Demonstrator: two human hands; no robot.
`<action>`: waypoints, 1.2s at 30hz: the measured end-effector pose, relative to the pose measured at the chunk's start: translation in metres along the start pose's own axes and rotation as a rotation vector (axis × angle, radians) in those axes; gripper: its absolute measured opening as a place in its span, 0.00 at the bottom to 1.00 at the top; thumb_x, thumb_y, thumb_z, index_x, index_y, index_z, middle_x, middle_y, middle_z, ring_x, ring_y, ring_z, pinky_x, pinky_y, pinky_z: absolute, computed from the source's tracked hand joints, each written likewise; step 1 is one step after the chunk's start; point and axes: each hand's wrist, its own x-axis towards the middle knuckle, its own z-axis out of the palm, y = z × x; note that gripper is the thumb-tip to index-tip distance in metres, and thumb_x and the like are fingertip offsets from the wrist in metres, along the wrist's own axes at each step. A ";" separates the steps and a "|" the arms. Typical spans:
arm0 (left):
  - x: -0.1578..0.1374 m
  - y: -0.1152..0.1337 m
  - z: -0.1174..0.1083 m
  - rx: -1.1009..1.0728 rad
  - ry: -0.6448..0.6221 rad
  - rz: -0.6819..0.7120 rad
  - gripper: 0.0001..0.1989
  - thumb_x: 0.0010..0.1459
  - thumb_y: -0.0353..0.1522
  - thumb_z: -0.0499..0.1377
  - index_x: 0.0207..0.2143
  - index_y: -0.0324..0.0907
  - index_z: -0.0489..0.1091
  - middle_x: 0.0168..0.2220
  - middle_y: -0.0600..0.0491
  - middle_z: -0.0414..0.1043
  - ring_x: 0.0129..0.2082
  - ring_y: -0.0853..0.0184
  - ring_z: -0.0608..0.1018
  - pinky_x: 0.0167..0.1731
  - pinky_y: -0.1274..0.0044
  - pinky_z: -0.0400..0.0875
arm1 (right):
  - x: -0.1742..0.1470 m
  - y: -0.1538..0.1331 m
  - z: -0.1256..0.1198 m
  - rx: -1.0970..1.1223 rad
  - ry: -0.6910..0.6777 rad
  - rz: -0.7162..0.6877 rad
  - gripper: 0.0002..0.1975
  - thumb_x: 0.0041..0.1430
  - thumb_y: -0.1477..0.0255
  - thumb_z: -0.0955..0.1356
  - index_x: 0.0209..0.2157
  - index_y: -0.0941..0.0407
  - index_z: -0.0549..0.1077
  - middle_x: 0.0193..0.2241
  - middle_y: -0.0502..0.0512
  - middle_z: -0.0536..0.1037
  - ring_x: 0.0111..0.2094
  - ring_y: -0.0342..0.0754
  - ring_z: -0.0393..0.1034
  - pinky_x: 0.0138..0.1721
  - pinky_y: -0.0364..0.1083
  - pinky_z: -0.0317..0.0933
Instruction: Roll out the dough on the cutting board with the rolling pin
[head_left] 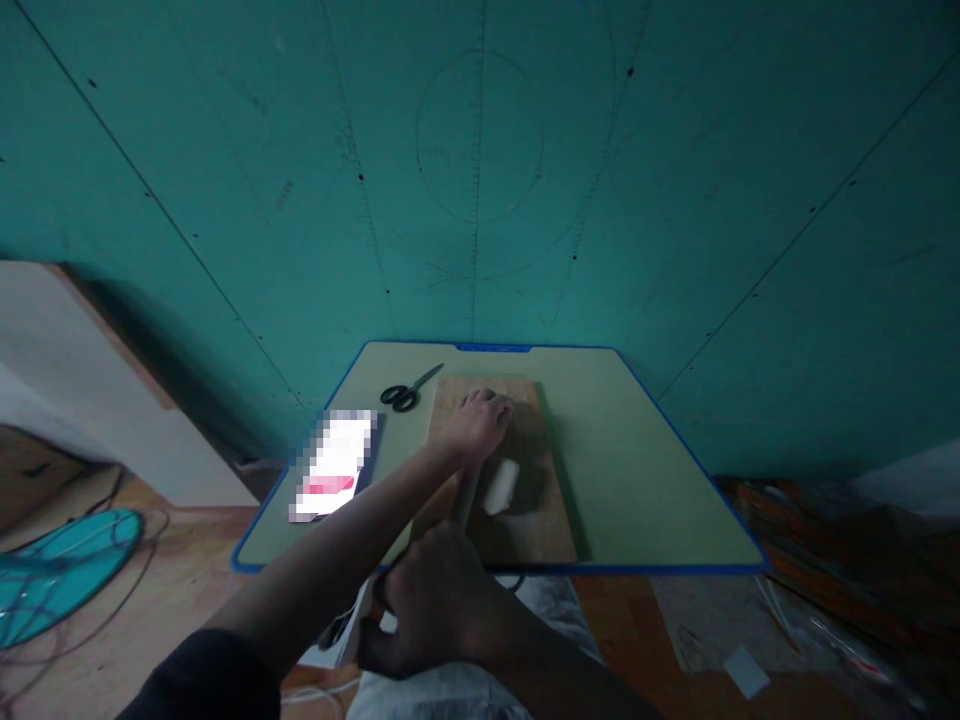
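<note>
A wooden cutting board [551, 500] lies on a low, pale-topped table [645, 470]. Near the board's far end, my left hand [478, 422] rests low with its fingers bent together; what lies under them is hidden. At the near edge of the board, my right hand [435, 595] is closed, apparently round the handle of a knife [469, 495]. The knife's blade points away from me, between my two hands. Just right of the blade lies a white, blocky piece [501, 487], its kind unclear.
Black-handled scissors [405, 397] lie left of the board. Nearer me on the left is a phone or tablet [337, 460] with a bright, blurred screen. A green wall [480, 250] rises behind the table. Cables and a teal oval object [75, 570] are on the floor at left.
</note>
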 end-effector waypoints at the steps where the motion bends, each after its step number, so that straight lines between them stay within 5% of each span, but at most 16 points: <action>1: 0.000 -0.003 0.000 -0.005 0.002 -0.006 0.16 0.65 0.34 0.45 0.45 0.45 0.72 0.48 0.49 0.71 0.51 0.62 0.70 0.54 0.70 0.62 | 0.002 0.000 -0.002 0.026 -0.004 -0.004 0.16 0.49 0.57 0.67 0.23 0.55 0.78 0.16 0.51 0.75 0.20 0.46 0.67 0.24 0.44 0.53; 8: -0.003 -0.020 -0.004 0.002 -0.012 -0.006 0.14 0.65 0.36 0.47 0.46 0.45 0.70 0.47 0.50 0.72 0.50 0.63 0.71 0.54 0.70 0.62 | 0.010 0.006 -0.008 0.270 0.048 -0.044 0.08 0.46 0.66 0.69 0.20 0.56 0.74 0.17 0.46 0.73 0.20 0.40 0.63 0.23 0.41 0.48; 17: -0.013 -0.057 -0.001 0.090 -0.003 -0.025 0.16 0.66 0.34 0.44 0.47 0.41 0.68 0.54 0.47 0.67 0.59 0.61 0.64 0.60 0.65 0.56 | 0.036 0.005 -0.006 0.374 -0.010 -0.064 0.12 0.47 0.66 0.70 0.17 0.56 0.69 0.14 0.43 0.65 0.18 0.38 0.56 0.22 0.40 0.46; 23: -0.015 -0.052 0.000 0.202 0.061 0.010 0.14 0.65 0.34 0.46 0.44 0.41 0.69 0.48 0.46 0.71 0.59 0.59 0.65 0.61 0.63 0.54 | 0.019 0.014 -0.005 0.423 0.202 -0.101 0.12 0.52 0.69 0.67 0.18 0.56 0.64 0.16 0.43 0.64 0.19 0.37 0.57 0.23 0.39 0.49; 29: -0.035 -0.034 -0.026 0.285 0.064 -0.163 0.19 0.65 0.40 0.45 0.44 0.39 0.70 0.46 0.41 0.71 0.48 0.57 0.73 0.45 0.68 0.68 | -0.035 0.067 -0.034 0.282 0.657 0.120 0.09 0.58 0.73 0.61 0.33 0.56 0.72 0.35 0.55 0.76 0.40 0.46 0.70 0.43 0.45 0.63; 32: -0.054 -0.023 -0.040 0.268 -0.022 -0.271 0.28 0.65 0.47 0.39 0.39 0.39 0.72 0.37 0.41 0.75 0.37 0.56 0.78 0.36 0.69 0.70 | -0.057 0.096 -0.031 0.183 0.655 0.265 0.16 0.58 0.74 0.61 0.47 0.55 0.72 0.49 0.60 0.74 0.52 0.50 0.67 0.52 0.51 0.62; 36: -0.083 -0.017 -0.053 0.280 -0.208 -0.338 0.32 0.62 0.53 0.39 0.38 0.39 0.73 0.32 0.40 0.77 0.36 0.52 0.80 0.33 0.68 0.70 | -0.072 0.106 -0.013 0.178 0.521 0.322 0.18 0.59 0.73 0.62 0.50 0.56 0.72 0.54 0.61 0.71 0.55 0.51 0.66 0.54 0.52 0.63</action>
